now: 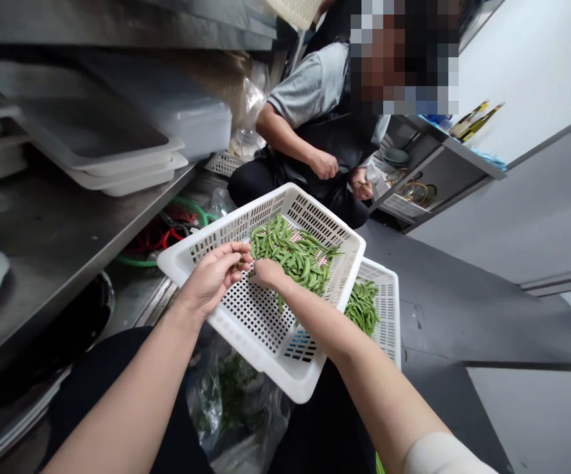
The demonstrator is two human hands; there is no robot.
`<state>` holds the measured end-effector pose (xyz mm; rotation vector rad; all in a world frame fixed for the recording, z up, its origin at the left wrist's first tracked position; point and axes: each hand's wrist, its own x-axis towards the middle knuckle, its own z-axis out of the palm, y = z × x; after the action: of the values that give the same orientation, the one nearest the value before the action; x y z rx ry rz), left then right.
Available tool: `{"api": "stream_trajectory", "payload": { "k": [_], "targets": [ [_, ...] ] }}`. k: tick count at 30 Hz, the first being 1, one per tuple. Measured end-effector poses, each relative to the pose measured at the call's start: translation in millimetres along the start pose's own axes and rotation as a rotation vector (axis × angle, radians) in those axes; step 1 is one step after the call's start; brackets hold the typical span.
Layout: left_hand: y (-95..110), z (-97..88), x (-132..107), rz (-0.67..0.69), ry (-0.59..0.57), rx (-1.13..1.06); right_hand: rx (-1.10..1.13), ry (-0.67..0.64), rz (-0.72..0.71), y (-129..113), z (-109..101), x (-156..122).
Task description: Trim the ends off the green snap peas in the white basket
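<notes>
A white perforated basket (260,345) rests tilted on my lap, with a pile of green pea pods (293,253) at its far side. Over the basket's middle, my left hand (214,276) pinches a pea pod (245,262) with its fingertips curled. My right hand (268,272) meets it fingertip to fingertip, closed on the same pod. A second white basket (387,316) lies under and to the right, holding more pea pods (363,306).
A seated person (322,131) in a grey shirt and dark apron faces me. A steel shelf (53,230) on the left carries stacked white trays (118,161). A clear plastic bag (236,401) with green scraps lies between my knees. A low shelf (433,171) stands right.
</notes>
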<state>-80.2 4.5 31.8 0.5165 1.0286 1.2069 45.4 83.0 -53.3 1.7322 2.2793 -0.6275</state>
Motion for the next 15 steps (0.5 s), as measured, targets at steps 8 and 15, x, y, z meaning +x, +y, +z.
{"api": "stream_trajectory", "payload": {
  "k": [8, 15],
  "targets": [
    [-10.2, -10.1, 8.9, 0.112, -0.005, 0.478, 0.129, 0.082, -0.246, 18.3, -26.7, -30.7],
    [-22.6, -1.8, 8.7, 0.158, -0.188, 0.882, 0.460, 0.267, -0.462, 32.6, -45.9, -90.0]
  ]
}}
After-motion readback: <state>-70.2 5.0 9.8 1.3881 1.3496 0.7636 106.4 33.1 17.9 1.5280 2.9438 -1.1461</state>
